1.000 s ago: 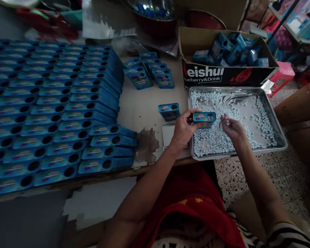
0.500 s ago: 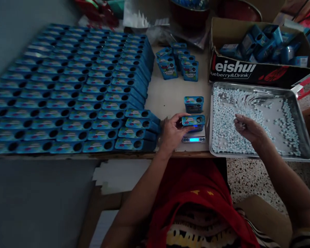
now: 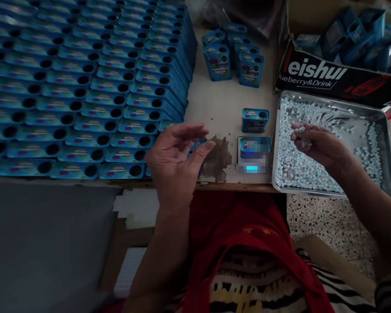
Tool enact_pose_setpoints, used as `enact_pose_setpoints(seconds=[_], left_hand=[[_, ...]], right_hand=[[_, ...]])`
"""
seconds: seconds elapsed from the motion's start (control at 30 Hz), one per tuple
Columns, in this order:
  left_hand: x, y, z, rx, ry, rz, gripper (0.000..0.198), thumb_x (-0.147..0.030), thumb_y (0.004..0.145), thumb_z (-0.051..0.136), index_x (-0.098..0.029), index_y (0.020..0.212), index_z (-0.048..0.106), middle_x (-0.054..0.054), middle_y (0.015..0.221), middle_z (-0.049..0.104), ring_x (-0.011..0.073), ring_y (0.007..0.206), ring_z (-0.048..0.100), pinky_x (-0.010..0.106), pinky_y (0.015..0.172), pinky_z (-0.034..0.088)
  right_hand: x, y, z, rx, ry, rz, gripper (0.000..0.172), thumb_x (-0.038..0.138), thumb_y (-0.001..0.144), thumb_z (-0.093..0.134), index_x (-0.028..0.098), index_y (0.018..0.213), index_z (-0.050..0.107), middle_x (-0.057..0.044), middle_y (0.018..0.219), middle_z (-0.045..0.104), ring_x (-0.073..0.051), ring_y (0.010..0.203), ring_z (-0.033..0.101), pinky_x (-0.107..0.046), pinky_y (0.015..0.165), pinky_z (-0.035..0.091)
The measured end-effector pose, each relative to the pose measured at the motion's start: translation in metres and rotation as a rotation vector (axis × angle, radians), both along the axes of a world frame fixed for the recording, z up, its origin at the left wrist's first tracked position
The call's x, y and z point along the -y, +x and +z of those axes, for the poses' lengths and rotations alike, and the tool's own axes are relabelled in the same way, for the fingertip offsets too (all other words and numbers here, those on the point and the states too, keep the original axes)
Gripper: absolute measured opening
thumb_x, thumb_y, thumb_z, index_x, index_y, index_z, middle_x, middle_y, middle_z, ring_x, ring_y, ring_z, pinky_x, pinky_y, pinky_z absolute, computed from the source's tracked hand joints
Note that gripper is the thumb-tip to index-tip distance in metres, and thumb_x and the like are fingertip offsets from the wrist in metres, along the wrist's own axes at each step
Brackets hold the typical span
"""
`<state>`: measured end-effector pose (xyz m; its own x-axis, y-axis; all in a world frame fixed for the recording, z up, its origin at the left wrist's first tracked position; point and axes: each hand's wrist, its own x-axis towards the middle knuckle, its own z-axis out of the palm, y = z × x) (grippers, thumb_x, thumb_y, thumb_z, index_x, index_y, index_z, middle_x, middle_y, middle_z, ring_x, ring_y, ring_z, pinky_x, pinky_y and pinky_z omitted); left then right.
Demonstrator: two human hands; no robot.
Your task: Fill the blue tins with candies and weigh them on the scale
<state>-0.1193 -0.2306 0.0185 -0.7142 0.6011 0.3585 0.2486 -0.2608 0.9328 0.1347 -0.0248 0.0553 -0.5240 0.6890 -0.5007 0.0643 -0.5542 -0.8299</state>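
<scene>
My left hand [image 3: 179,161] is open, thumb and fingers apart, over the front right edge of the rows of blue boxes [image 3: 127,113]. Nothing shows between its fingertips. My right hand [image 3: 322,143] is closed round some small pale candies [image 3: 301,130] above the metal tray [image 3: 275,165], which holds many more of them. A blue box [image 3: 247,145] rests on the small scale [image 3: 243,169], whose display glows; part of both is blurred out. Just behind it another blue box [image 3: 254,121] stands upright on the table [image 3: 202,104], touched by neither hand.
Several blue boxes [image 3: 218,63] stand upright farther back on the table. A black-printed carton [image 3: 326,74] full of blue boxes sits behind the tray. The table's wooden front edge [image 3: 234,187] runs close to my red apron [image 3: 237,217].
My left hand has let go of the box on the scale and moved left over the rows. My right hand remains above the tray, its candies now more visible. The view has shifted closer.
</scene>
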Motion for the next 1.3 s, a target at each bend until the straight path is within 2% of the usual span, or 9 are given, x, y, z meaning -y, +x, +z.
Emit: enact_pose_setpoints(seconds=[0.13,0.47,0.63,0.83,0.9,1.0,1.07,1.13,1.3], left_hand=[[0.0,0.0,-0.003,0.071,-0.012,0.014,0.03,-0.025,0.077,0.095,-0.022,0.103,0.078,0.001,0.096,0.079,0.015,0.093,0.078,0.029,0.091,0.065],[0.001,0.003,-0.002,0.082,-0.085,-0.036,0.031,-0.03,0.079,0.092,-0.025,0.106,0.076,0.001,0.098,0.078,0.0175,0.099,0.077,0.034,0.097,0.065],[0.002,0.002,-0.009,0.096,-0.128,-0.092,0.042,-0.03,0.079,0.091,-0.027,0.116,0.071,0.001,0.108,0.076,0.0183,0.111,0.075,0.037,0.106,0.062],[-0.014,0.018,-0.051,0.067,-0.253,-0.213,0.075,-0.034,0.069,0.098,-0.026,0.132,0.059,0.008,0.127,0.072,0.0268,0.125,0.069,0.045,0.108,0.058],[-0.024,0.025,-0.07,0.003,-0.327,-0.231,0.072,-0.034,0.07,0.098,-0.024,0.13,0.061,0.01,0.129,0.072,0.0283,0.124,0.069,0.043,0.105,0.058],[-0.041,0.033,-0.084,-0.124,-0.352,-0.28,0.049,-0.031,0.08,0.091,-0.022,0.121,0.066,0.006,0.116,0.076,0.0248,0.11,0.073,0.038,0.098,0.059],[-0.052,0.036,-0.076,-0.278,-0.322,-0.32,0.035,-0.026,0.088,0.083,-0.022,0.119,0.068,0.005,0.111,0.076,0.0232,0.105,0.072,0.036,0.096,0.059],[-0.064,0.04,-0.052,-0.516,-0.27,-0.351,0.03,-0.018,0.092,0.076,-0.024,0.121,0.07,0.006,0.114,0.075,0.0241,0.109,0.069,0.038,0.1,0.057],[-0.101,0.064,0.012,-1.021,-0.119,-0.445,0.036,-0.008,0.098,0.06,-0.025,0.127,0.072,0.009,0.124,0.073,0.0277,0.12,0.062,0.045,0.11,0.05]], right_hand=[[0.0,-0.004,0.0,0.012,0.044,0.005,0.011,0.015,0.091,0.081,0.018,0.097,0.073,-0.003,0.079,0.073,-0.007,0.059,0.062,-0.014,0.047,0.052],[0.002,-0.007,0.006,0.043,0.067,-0.004,0.012,0.006,0.091,0.075,0.014,0.099,0.075,-0.007,0.083,0.076,-0.008,0.067,0.068,-0.015,0.059,0.059],[0.003,-0.008,0.004,0.043,0.058,-0.006,0.008,0.01,0.092,0.077,0.016,0.096,0.074,-0.005,0.08,0.074,-0.009,0.067,0.067,-0.016,0.055,0.057],[-0.001,-0.004,0.008,0.091,0.164,0.026,0.006,0.017,0.093,0.078,0.021,0.092,0.074,-0.002,0.081,0.073,-0.01,0.07,0.066,-0.019,0.058,0.056],[-0.003,0.003,0.009,0.159,0.288,0.091,0.006,0.023,0.091,0.08,0.023,0.095,0.075,-0.003,0.087,0.075,-0.014,0.078,0.07,-0.026,0.067,0.061],[-0.002,0.014,0.001,0.34,0.655,0.208,0.018,0.027,0.083,0.087,0.025,0.098,0.079,-0.007,0.114,0.078,-0.027,0.115,0.072,-0.042,0.095,0.062],[0.004,0.019,-0.011,0.408,0.839,0.188,0.027,0.028,0.078,0.09,0.027,0.104,0.08,-0.007,0.132,0.073,-0.032,0.135,0.062,-0.05,0.11,0.055],[0.013,0.02,-0.027,0.32,0.766,0.059,0.028,0.035,0.085,0.085,0.028,0.111,0.078,-0.007,0.132,0.073,-0.03,0.133,0.064,-0.051,0.113,0.053],[0.026,0.013,-0.064,-0.137,-0.031,-0.306,0.028,0.048,0.106,0.058,0.022,0.102,0.07,-0.005,0.093,0.077,-0.02,0.089,0.075,-0.039,0.089,0.066]])
